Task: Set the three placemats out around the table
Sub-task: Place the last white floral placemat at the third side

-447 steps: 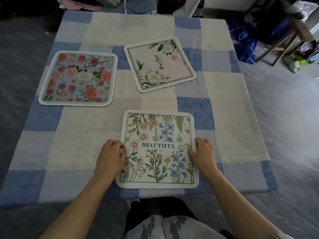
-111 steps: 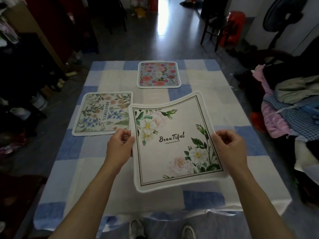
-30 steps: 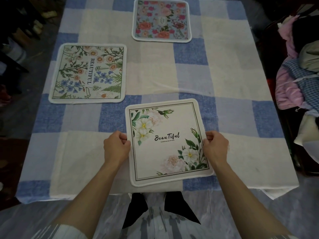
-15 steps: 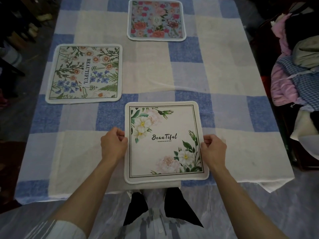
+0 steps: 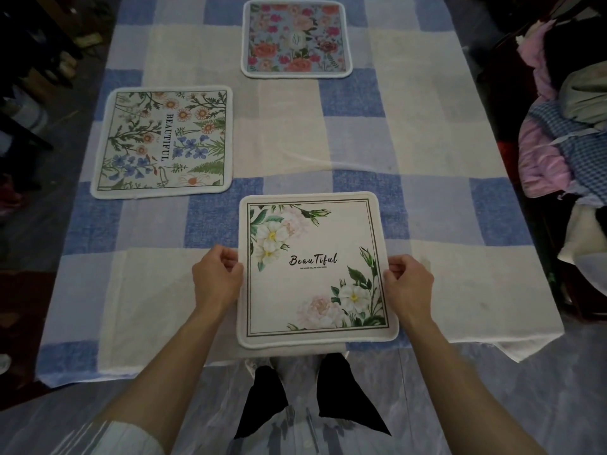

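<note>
A white placemat with pale flowers and the word "BeauTiful" (image 5: 315, 267) lies flat at the near edge of the table (image 5: 443, 290), squared to it. My left hand (image 5: 215, 280) pinches its left edge and my right hand (image 5: 409, 285) pinches its right edge. A wildflower placemat reading "BEAUTIFUL" (image 5: 164, 142) lies at the table's left side. At the far side rests a blue placemat with red and pink roses (image 5: 295, 39). The table wears a blue and cream checked cloth.
A pile of clothes (image 5: 565, 126) sits on a seat right of the table. Dark furniture and clutter (image 5: 29, 93) stand along the left. The cloth hangs over the near edge by my legs.
The white placemat has been turned slightly so its edges run square with the table, and it has settled flat. Both hands stay on its sides.
</note>
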Demonstrator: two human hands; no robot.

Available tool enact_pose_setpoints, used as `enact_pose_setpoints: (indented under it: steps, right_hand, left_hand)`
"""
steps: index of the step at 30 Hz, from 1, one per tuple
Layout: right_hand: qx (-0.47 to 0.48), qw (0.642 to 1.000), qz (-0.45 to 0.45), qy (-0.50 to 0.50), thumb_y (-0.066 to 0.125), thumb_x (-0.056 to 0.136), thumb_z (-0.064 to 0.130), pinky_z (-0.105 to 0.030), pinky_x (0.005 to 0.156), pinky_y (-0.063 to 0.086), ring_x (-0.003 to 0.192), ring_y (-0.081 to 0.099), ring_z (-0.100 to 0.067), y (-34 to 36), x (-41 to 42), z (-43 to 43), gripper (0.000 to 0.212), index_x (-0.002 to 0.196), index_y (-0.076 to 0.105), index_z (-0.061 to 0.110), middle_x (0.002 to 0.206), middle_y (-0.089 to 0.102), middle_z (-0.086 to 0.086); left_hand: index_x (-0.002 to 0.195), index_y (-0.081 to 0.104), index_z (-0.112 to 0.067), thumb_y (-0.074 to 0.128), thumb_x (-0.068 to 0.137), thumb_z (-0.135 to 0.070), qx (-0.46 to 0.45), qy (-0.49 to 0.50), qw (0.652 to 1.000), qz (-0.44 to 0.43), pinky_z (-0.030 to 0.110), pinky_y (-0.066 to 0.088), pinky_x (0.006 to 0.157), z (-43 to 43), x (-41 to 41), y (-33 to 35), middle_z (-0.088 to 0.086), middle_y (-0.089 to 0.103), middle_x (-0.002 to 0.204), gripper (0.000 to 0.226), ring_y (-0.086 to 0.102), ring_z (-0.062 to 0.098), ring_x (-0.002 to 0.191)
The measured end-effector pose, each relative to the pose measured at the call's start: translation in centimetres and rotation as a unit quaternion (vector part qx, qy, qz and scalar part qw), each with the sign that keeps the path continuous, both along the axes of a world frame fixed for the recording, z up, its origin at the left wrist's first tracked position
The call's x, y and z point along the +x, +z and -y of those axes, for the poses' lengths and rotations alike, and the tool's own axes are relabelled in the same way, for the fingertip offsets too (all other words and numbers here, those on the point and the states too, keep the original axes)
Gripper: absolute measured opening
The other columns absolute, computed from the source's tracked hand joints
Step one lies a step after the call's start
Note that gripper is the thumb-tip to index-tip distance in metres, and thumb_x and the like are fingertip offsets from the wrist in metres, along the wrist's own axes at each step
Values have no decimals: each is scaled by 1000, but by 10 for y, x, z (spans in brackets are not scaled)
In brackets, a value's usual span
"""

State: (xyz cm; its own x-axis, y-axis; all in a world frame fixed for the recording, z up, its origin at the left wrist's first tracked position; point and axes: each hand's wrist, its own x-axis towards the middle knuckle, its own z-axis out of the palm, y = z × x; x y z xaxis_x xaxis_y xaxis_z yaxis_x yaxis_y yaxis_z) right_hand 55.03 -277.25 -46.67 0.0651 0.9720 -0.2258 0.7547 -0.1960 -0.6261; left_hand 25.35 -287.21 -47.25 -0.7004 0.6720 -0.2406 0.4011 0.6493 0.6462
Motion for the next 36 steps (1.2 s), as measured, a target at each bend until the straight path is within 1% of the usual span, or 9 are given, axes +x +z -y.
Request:
enact_pose_setpoints:
  steps: [4,6,8,10,14,19,31,33,36]
  right_hand:
    - [10,1000,-3,3,65,86,0,-33,89,53,89,64,-20,2,-2,-2,27,112,68,5,102,70,-11]
    - [13,1000,-1,12,67,88,9,-33,92,50,96,61,-20,4,-3,-3,37,124,63,8,108,66,-9]
    - [15,999,-7,30,67,90,17,-32,93,45,102,57,-18,4,-3,-4,47,135,56,10,114,61,-6]
    - [-4,999,-11,46,67,90,22,-33,95,46,106,55,-18,4,-4,-5,50,137,53,10,118,58,-5]
    - [-53,995,21,82,65,90,28,-43,89,54,95,61,-25,2,-9,-10,26,108,63,10,106,64,-11]
    - [-52,995,22,83,63,90,27,-45,83,55,87,62,-27,4,-10,-12,19,93,64,8,96,66,-12]
    - [-61,996,2,71,63,90,25,-46,78,57,83,67,-27,7,-11,-16,21,94,68,5,91,71,-12]
    - [-65,995,2,72,64,90,25,-45,82,57,87,66,-26,6,-10,-15,22,100,68,6,95,71,-11]
    - [-50,997,-4,56,67,90,28,-31,87,49,99,61,-18,8,-7,-17,38,123,63,10,113,67,-7]
  left_hand:
    - [107,64,-11,75,79,-8,12,-7,1000,13,34,54,78,4,3,0,2,67,87,30,63,17,74]
    - [126,58,-13,77,78,-10,23,-9,999,23,32,51,80,4,3,0,2,65,99,51,63,19,84]
    - [131,56,-13,78,78,-12,31,-18,999,27,27,46,79,3,4,-1,3,62,105,58,61,18,90]
    - [126,60,-12,77,79,-12,25,-36,999,18,22,43,77,2,5,-3,5,64,107,51,61,17,89]
    - [113,68,-12,73,80,-12,15,-49,999,-3,23,44,77,2,7,-3,5,68,101,34,63,16,83]
    - [103,76,-12,68,83,-9,32,-18,999,-14,25,47,78,5,6,-3,5,73,92,21,65,17,78]
    - [92,72,-7,67,81,-2,26,11,999,-18,23,43,72,7,3,-3,5,71,79,14,62,15,70]
    - [91,72,-8,68,81,-3,6,6,1000,-5,23,44,72,4,0,-4,5,72,81,12,63,15,71]
    - [97,72,-10,71,83,-15,-47,6,998,41,27,47,78,-4,-10,-3,5,72,89,15,65,18,80]
